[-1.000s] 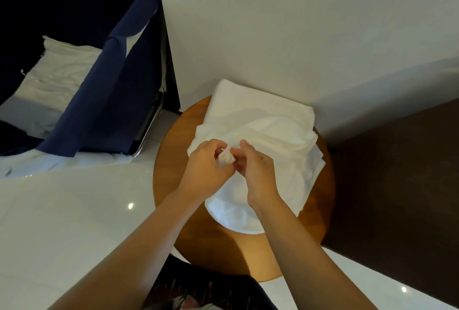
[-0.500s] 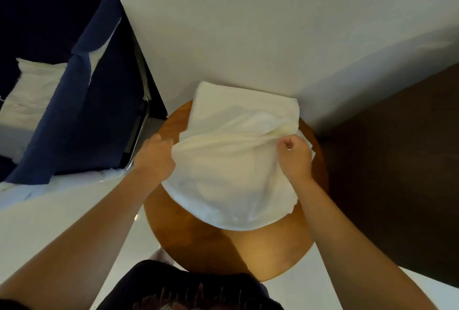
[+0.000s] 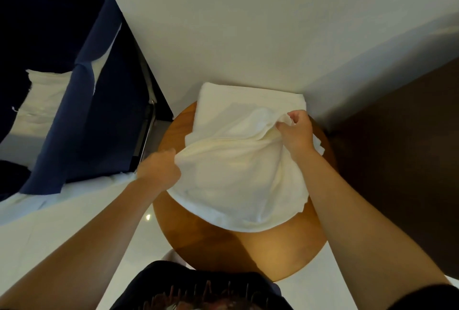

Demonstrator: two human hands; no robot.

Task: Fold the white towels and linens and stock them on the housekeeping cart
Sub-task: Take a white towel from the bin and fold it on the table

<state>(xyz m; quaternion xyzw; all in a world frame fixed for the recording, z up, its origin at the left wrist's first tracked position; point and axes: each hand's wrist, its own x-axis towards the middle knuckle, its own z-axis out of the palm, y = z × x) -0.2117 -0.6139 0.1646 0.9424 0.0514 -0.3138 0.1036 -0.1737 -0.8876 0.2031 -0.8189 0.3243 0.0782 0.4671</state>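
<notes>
A loose white linen [image 3: 238, 178] is spread over a round wooden table [image 3: 270, 252]. My left hand [image 3: 160, 170] pinches its left edge. My right hand [image 3: 295, 130] pinches its upper right corner, lifted slightly off the pile. Under the linen, at the far side of the table against the wall, lies a folded white towel [image 3: 231, 101]. The linen's near edge hangs in a curve over the tabletop.
A dark blue fabric-sided cart [image 3: 82, 120] stands at the left, with white linen [image 3: 42, 101] inside it. A white wall runs behind the table. Dark brown flooring [image 3: 397, 155] lies to the right, glossy white floor [image 3: 62, 230] to the left.
My hands were together at the linen's middle a second ago. They have pulled apart, stretching the linen sideways, and the right hand has since risen toward the wall.
</notes>
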